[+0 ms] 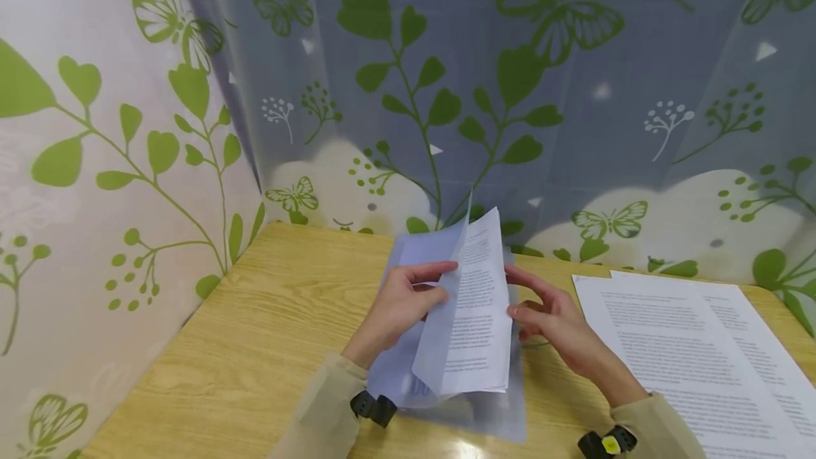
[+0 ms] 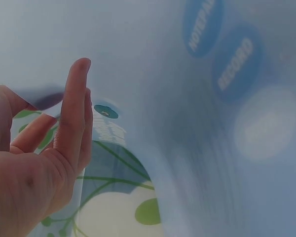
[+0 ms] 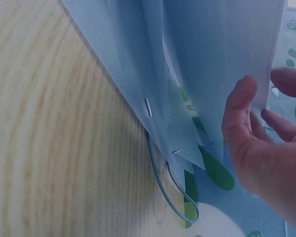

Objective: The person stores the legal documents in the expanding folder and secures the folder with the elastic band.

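Note:
A translucent bluish plastic folder [image 1: 403, 250] lies spread on the wooden table, its flap raised. Inside it stand printed sheets [image 1: 474, 303], tilted up. At the flap's left side, my left hand [image 1: 401, 303] pinches the plastic between thumb and forefinger. My right hand [image 1: 557, 317] holds the right edge of the sheets between thumb and fingers. Blue oval labels [image 2: 239, 61] and a small teal button [image 2: 106, 111] show on the folder in the left wrist view. An elastic loop [image 3: 173, 190] hangs from the folder's edge in the right wrist view.
More printed pages [image 1: 676, 346] lie overlapping on the right of the table [image 1: 255, 346]. Behind the table hangs a blue-grey curtain [image 1: 446, 55] with green leaves and butterflies; a paler one [image 1: 76, 232] hangs at the left. Dark wrist straps [image 1: 372, 408] circle both sleeves.

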Motion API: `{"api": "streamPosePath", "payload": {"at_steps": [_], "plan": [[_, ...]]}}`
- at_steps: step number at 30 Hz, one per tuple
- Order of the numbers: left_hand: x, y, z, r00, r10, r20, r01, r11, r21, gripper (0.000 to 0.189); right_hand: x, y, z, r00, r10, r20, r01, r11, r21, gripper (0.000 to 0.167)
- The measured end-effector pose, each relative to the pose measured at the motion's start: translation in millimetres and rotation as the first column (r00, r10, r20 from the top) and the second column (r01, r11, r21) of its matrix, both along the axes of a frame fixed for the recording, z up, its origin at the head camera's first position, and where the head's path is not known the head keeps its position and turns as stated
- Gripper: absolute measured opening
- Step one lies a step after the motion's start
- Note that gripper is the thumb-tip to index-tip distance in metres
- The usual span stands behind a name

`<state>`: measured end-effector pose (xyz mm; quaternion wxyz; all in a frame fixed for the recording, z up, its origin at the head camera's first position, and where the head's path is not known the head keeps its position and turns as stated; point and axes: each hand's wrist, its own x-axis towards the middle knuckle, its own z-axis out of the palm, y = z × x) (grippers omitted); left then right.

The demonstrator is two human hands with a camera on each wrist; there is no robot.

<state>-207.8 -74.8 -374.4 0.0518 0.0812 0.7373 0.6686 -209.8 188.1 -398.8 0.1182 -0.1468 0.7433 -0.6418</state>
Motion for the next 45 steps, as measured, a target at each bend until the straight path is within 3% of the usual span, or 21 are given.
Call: {"api": "streamPosePath", "payload": {"at_steps": [9, 33, 45], "plan": [[-0.8, -0.5, 1.4, 1.0, -0.002, -0.014, 0.002, 1.0, -0.011, 0.049, 0.0, -1, 1.3, 1.0, 0.007, -0.021, -0.007, 1.0, 0.011, 0.068], [-0.4, -0.7, 0.7, 0.999, -0.041, -0.008, 0.041, 0.999, -0.004, 0.049, -9.3, -12, 0.1, 0.998, 0.052, 0.027, -0.053, 0.997, 0.056, 0.07], [-0.9, -2.1, -0.8, 1.0, -0.021, 0.008, 0.021, 1.0, -0.011, 0.048, -6.9, -12, 0.7, 0.999, 0.03, 0.036, -0.034, 0.995, 0.09, 0.07]]}}
